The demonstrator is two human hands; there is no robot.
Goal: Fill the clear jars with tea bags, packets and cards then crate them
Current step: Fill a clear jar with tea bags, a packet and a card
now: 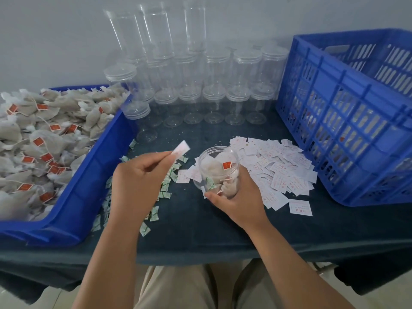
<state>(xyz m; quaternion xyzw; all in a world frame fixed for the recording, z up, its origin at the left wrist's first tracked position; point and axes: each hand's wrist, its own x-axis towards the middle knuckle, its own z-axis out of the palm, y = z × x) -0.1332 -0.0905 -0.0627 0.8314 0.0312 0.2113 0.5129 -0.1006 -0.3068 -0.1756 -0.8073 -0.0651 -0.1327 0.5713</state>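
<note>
From my end I see the right hand [236,197] with its fingers curled round the lower wall of a lidless jar [217,172] near the middle of the dark bench [200,224]. I cannot tell whether its base touches the cloth. Inside lie tea bags [214,166] and one green-printed packet [209,183]. The left hand [136,181], at nine o'clock from the jar, pinches a small, blurred white card [181,149] between thumb and fingertips, at ten o'clock of the jar's mouth and apart from it. Loose cards [278,166] are heaped at three o'clock, and packets [166,187] are scattered at nine beneath the left hand. Farther out at nine is a blue tray [93,172] heaped with tea bags, with empty jars [214,103] at twelve and the blue crate [347,121] at two.
</note>
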